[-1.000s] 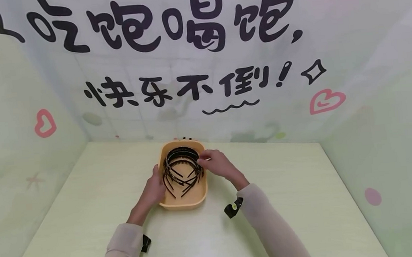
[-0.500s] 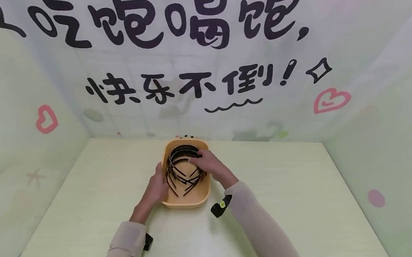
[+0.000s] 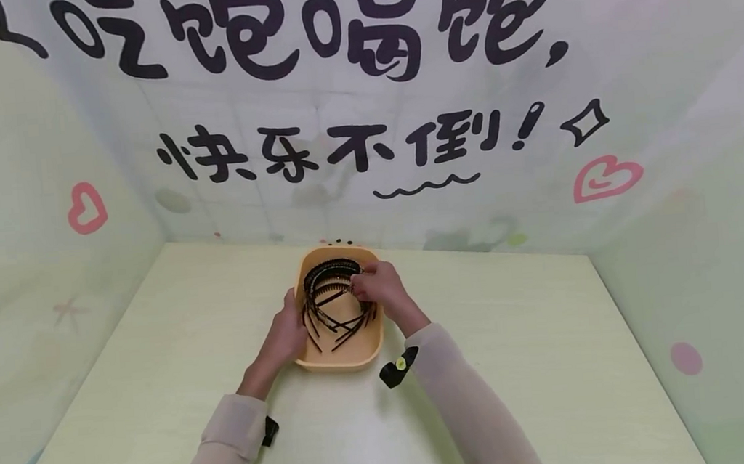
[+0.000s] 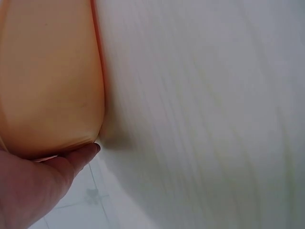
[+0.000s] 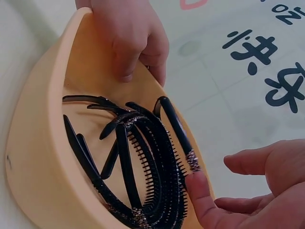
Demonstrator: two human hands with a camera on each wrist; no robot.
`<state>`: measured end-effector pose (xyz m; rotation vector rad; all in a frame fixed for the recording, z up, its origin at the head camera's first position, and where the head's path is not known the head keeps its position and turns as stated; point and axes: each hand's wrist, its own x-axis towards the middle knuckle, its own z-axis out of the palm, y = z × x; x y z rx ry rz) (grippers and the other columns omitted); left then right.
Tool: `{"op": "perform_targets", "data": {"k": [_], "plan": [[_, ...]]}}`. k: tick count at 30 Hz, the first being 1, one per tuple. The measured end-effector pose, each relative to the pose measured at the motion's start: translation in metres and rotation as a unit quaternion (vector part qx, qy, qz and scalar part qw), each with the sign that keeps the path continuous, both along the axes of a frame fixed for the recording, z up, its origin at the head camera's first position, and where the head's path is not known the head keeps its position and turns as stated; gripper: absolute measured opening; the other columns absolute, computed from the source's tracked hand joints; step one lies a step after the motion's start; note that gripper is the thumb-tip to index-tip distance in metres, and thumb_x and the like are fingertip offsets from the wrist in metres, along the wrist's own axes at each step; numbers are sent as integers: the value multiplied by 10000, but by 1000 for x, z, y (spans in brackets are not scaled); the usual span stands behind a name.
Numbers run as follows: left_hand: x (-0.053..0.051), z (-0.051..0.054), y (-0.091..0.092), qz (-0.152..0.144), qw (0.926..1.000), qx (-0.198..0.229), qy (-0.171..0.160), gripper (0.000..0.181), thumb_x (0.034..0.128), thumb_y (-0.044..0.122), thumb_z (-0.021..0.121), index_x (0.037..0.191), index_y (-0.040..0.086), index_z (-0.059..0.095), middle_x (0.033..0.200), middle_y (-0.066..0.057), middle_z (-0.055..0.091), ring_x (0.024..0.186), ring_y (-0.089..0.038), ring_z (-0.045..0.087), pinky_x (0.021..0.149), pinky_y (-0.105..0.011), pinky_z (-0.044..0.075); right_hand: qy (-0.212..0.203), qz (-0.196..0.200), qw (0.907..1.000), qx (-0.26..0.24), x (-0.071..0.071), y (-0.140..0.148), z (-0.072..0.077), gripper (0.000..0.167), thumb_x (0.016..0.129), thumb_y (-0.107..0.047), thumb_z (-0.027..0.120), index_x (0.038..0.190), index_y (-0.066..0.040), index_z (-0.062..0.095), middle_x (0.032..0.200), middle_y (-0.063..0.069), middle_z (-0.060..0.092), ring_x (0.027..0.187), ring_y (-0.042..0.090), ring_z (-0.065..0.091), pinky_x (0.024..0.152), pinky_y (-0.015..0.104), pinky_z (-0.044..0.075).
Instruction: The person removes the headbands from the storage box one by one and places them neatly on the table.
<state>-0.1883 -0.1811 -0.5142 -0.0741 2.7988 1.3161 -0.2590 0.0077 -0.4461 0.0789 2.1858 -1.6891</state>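
Several black headbands (image 5: 164, 157), some with teeth and glittery bands, lie nested in a pale orange plastic bin (image 3: 341, 356). My left hand (image 3: 286, 331) grips the bin's left side, its thumb inside the wall and its fingers outside, as the right wrist view shows. At the bin's upper right, my right hand (image 3: 381, 287) holds one headband (image 5: 177, 126) by its glittery part. One fingertip covers that part; the other fingers lie spread by the bin's far rim. The grip behind the headband is partly hidden. In the left wrist view only the bin's outer wall shows.
The bin stands on a pale table (image 3: 520, 366) close to the back wall (image 3: 309, 106), which carries large black lettering. Side walls (image 3: 709, 271) rise at left and right. A small black camera (image 3: 399, 367) sits at the right wrist.
My right hand has reached over the bin's right rim into the headbands, then drawn back slightly, shifting one headband's end. The left hand keeps its grip. The head view has tilted slightly.
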Motion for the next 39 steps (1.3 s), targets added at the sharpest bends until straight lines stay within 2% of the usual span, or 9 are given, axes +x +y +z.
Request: {"op": "perform_targets", "data": {"k": [4, 11, 17, 20, 25, 29, 33, 36, 39], "plan": [[1, 0, 0, 16, 10000, 21, -44, 658, 935, -85, 359, 1541, -27, 109, 1303, -397, 520, 958, -385, 664, 783, -455, 546, -5, -149, 9998, -138, -2, -3, -5, 301, 953, -89, 626, 1180, 105, 589, 910, 160, 699, 912, 325, 704, 796, 384, 584], [1, 2, 2, 20, 10000, 21, -7, 679, 915, -102, 362, 1539, -42, 99, 1312, -406, 508, 981, -410, 654, 810, -474, 542, -62, -492, 9976, -477, -5, -5, -11, 401, 930, -83, 668, 1298, 25, 553, 887, 134, 691, 672, 169, 688, 744, 370, 593], [2, 1, 5, -9, 10000, -19, 36, 653, 933, -85, 367, 1535, -46, 118, 1297, -400, 524, 998, -418, 652, 819, -484, 539, -41, -710, 9967, -396, -4, -3, -14, 377, 900, -9, 674, 1261, 8, 565, 842, 117, 671, 692, 236, 725, 714, 374, 594], [3, 1, 5, -20, 10000, -26, -13, 685, 911, -99, 368, 1537, -68, 89, 1292, -410, 520, 980, -409, 659, 787, -455, 553, -29, -782, 9960, -429, -4, -2, -13, 365, 896, 23, 656, 1255, 9, 590, 841, 124, 658, 641, 224, 714, 700, 378, 594], [0, 2, 1, -18, 10000, 16, 3, 703, 902, -106, 363, 1536, -89, 61, 1264, -418, 532, 947, -391, 670, 734, -421, 554, 31, -734, 9961, -482, -8, -2, -9, 369, 892, 50, 637, 1256, -4, 612, 894, 135, 644, 566, 141, 659, 637, 327, 591], [-1, 2, 0, -39, 10000, -13, -11, 701, 904, -105, 355, 1535, -93, 51, 1317, -428, 489, 1060, -436, 633, 808, -462, 540, 28, -730, 9960, -512, -10, 4, -5, 383, 886, 62, 629, 1258, -27, 619, 915, 142, 631, 591, 148, 665, 635, 313, 591], [0, 3, 1, -7, 9999, 45, -142, 715, 898, -117, 345, 1539, -86, 31, 1380, -443, 417, 1117, -467, 603, 826, -465, 554, 64, -691, 9960, -555, -12, 14, -3, 405, 874, 76, 621, 1265, -28, 624, 940, 219, 648, 561, 134, 654, 677, 355, 595], [0, 3, 1, -21, 9998, 98, -153, 710, 901, -118, 341, 1540, -80, 32, 1378, -449, 412, 1069, -461, 632, 764, -422, 578, 114, -699, 9963, -483, -15, 25, -3, 399, 875, 73, 617, 1262, -24, 627, 1044, 310, 659, 548, 123, 645, 686, 366, 595], [0, 3, 1, -43, 9999, 52, -132, 693, 911, -108, 337, 1536, -86, 39, 1364, -450, 426, 1051, -450, 643, 744, -412, 579, 170, -746, 9962, -419, -19, 35, -4, 386, 875, 71, 606, 1251, -16, 633, 1111, 331, 662, 555, 128, 648, 694, 377, 596]]}}
